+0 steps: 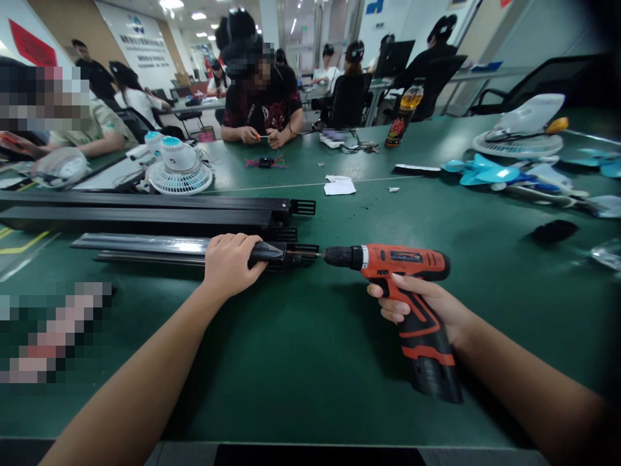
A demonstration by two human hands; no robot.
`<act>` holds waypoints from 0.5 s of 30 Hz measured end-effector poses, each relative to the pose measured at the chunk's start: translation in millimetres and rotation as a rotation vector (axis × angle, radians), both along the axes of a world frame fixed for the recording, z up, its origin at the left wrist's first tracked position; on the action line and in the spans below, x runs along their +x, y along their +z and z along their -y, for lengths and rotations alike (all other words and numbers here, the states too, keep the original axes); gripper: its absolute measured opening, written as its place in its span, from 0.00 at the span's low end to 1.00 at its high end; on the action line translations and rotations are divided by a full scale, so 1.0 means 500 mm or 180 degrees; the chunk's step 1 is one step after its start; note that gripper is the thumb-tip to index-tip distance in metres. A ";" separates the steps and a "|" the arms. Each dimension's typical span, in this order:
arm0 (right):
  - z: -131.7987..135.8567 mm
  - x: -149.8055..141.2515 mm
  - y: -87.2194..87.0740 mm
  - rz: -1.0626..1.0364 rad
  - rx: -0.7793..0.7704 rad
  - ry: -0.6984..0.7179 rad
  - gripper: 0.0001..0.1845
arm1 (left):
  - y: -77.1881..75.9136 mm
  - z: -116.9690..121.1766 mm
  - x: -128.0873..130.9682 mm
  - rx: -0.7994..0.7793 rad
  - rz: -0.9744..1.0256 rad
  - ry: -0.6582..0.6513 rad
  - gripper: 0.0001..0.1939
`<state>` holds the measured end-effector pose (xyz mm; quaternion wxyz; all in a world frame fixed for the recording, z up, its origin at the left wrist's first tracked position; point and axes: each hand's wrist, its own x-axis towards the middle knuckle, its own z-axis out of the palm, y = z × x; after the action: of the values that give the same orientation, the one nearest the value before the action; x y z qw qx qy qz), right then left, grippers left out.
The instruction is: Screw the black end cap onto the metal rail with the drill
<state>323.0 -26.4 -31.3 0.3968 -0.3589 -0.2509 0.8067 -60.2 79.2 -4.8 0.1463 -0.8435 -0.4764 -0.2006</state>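
My left hand point(231, 262) is wrapped over the near end of a long black metal rail point(145, 246) that lies flat on the green table point(310, 362). My right hand point(427, 304) grips the handle of a red and black cordless drill point(407, 285). The drill lies level, its bit pointing left into the end of the rail at the black end piece point(301, 251). Two thicker black rails point(145, 210) lie just behind the one I hold.
A white desk fan point(178, 169) stands behind the rails. Paper scraps point(339, 186), a drink bottle point(405, 113) and blue and white fan parts point(504, 171) lie further back and right. A person sits across the table; others work at desks behind.
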 end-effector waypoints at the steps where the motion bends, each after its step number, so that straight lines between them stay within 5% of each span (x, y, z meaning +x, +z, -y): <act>1: 0.000 0.000 -0.001 -0.0001 0.0006 -0.0021 0.17 | 0.000 0.000 0.000 0.0015 0.0000 -0.0006 0.18; 15: 0.001 -0.001 0.005 0.0102 0.0023 0.0024 0.17 | -0.001 0.000 0.000 0.0034 0.0015 -0.0016 0.17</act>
<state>322.6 -26.7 -28.9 0.3909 -0.3694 -0.2616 0.8014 -60.3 79.0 -5.4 0.1491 -0.8434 -0.4736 -0.2055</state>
